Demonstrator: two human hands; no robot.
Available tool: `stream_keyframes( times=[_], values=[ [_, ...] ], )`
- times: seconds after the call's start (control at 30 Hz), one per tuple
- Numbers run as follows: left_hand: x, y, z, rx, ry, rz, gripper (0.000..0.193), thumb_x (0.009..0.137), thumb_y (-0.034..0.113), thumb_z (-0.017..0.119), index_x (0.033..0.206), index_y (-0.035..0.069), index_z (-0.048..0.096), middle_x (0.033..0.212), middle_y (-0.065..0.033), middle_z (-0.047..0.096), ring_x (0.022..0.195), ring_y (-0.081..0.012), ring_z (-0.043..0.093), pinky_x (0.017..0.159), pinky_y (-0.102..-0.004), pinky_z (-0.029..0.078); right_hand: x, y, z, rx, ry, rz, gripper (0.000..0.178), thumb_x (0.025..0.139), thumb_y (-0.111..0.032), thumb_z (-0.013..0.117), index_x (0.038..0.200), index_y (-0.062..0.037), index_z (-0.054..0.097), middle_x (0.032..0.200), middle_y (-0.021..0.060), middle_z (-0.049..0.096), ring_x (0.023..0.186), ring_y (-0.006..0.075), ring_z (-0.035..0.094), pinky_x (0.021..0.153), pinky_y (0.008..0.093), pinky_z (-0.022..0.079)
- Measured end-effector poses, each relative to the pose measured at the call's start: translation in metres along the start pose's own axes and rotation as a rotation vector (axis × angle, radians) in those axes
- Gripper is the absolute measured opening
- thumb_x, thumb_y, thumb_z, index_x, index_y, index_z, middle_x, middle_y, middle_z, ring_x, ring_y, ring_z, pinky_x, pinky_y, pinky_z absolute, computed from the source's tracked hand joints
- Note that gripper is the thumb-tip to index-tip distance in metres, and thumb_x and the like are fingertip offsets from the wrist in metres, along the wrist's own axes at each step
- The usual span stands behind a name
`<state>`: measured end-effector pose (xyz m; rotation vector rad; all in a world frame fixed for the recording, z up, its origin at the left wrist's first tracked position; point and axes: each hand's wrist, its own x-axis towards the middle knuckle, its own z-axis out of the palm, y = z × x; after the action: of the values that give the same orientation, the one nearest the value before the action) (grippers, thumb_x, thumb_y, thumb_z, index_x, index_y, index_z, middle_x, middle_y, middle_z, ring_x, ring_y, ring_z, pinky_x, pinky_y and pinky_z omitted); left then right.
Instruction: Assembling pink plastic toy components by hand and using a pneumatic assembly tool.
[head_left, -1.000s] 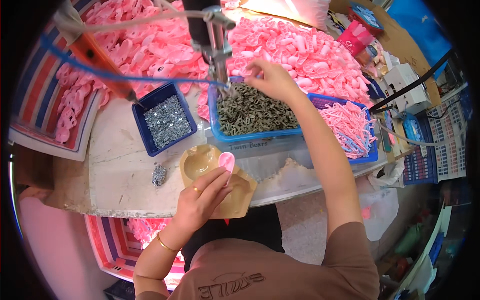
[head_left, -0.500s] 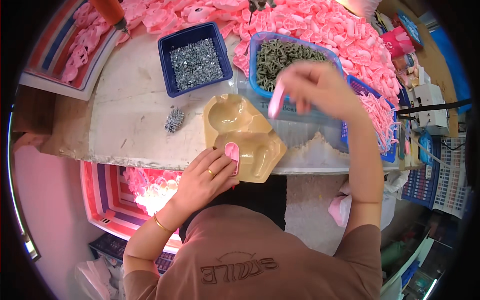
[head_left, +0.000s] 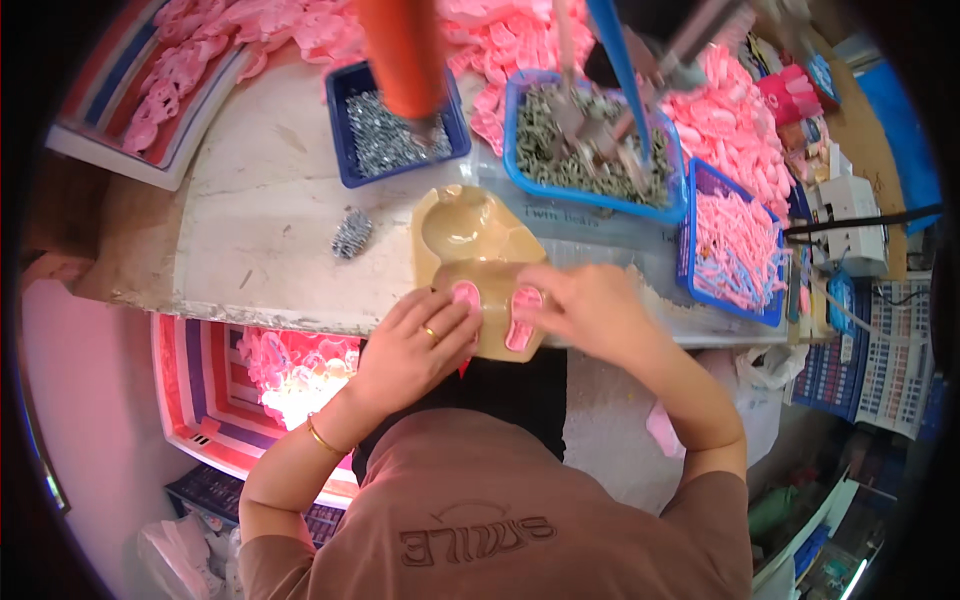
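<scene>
A tan moulded fixture [head_left: 497,250] with rounded hollows lies at the table's front edge. Two long pink plastic half-shells with raised insides sit in its lower hollows. Over the left half-shell [head_left: 466,294] rests my left hand [head_left: 420,345], its fingers stretched out and lying along the fixture's left side; the thumb is hidden. My right hand [head_left: 600,315] has thumb and fingers closed at the right half-shell [head_left: 521,322], in the right-hand hollow. Left of the fixture, a small cluster of metal screws [head_left: 351,233] lies on the table.
Behind the fixture stand a dark blue bin [head_left: 341,125] of screws and a blue-rimmed tub [head_left: 512,135] of grey-green parts. A blue basket [head_left: 690,250] holds pink strips. Pink parts [head_left: 510,55] heap behind. An orange tool [head_left: 400,60] and blurred metal arms hang overhead.
My right hand has come down from beside the tub with the pink half-shell, now in the fixture's right hollow. The orange tool and metal arms appear larger overhead. My left hand stays on the fixture.
</scene>
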<state>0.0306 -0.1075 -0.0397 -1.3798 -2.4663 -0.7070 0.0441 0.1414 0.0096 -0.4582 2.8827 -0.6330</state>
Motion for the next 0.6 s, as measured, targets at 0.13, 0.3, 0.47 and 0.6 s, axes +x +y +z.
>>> stream_keyframes(
  times=[0.13,0.3,0.47,0.6],
  values=[
    [-0.003,-0.005,0.006,-0.005,-0.035,0.051,0.04,0.081,0.023,0.074,0.117,0.008,0.064,0.118,-0.0071,0.062,0.112,-0.0237,0.057,0.1,-0.0421,0.044,0.0,-0.002,0.004,-0.068,-0.02,-0.043,0.035,0.083,-0.037,0.071,0.108,-0.0141,0.063,0.07,0.0099,0.066,0.064,0.0319,0.065,0.057,0.0404,0.05],
    [0.01,-0.06,-0.02,-0.152,0.12,0.001,0.035,0.08,0.016,0.073,0.113,0.008,0.064,0.111,-0.0083,0.066,0.108,-0.0288,0.061,0.095,-0.0423,0.048,0.006,-0.012,-0.014,0.122,-0.022,0.058,0.025,0.086,-0.034,0.068,0.093,-0.0105,0.062,0.07,0.011,0.066,0.063,0.032,0.065,0.055,0.0405,0.049],
    [0.089,-0.207,-0.046,0.092,0.3,-0.418,0.035,0.088,0.013,0.06,0.123,0.007,0.057,0.122,-0.0174,0.059,0.111,-0.036,0.056,0.095,-0.0425,0.045,0.011,-0.003,-0.01,0.19,-0.019,0.088,0.021,0.085,-0.027,0.071,0.093,-0.0082,0.065,0.067,0.0092,0.064,0.057,0.0238,0.064,0.054,0.0337,0.047],
    [0.121,-0.321,-0.027,0.141,0.307,-0.433,0.04,0.092,0.017,0.055,0.129,0.004,0.051,0.128,-0.0196,0.055,0.119,-0.0354,0.052,0.1,-0.0425,0.042,0.016,-0.007,-0.003,0.202,-0.032,0.114,0.018,0.085,-0.023,0.071,0.089,-0.0067,0.063,0.066,0.009,0.065,0.057,0.0225,0.064,0.054,0.0322,0.047]
  ],
)
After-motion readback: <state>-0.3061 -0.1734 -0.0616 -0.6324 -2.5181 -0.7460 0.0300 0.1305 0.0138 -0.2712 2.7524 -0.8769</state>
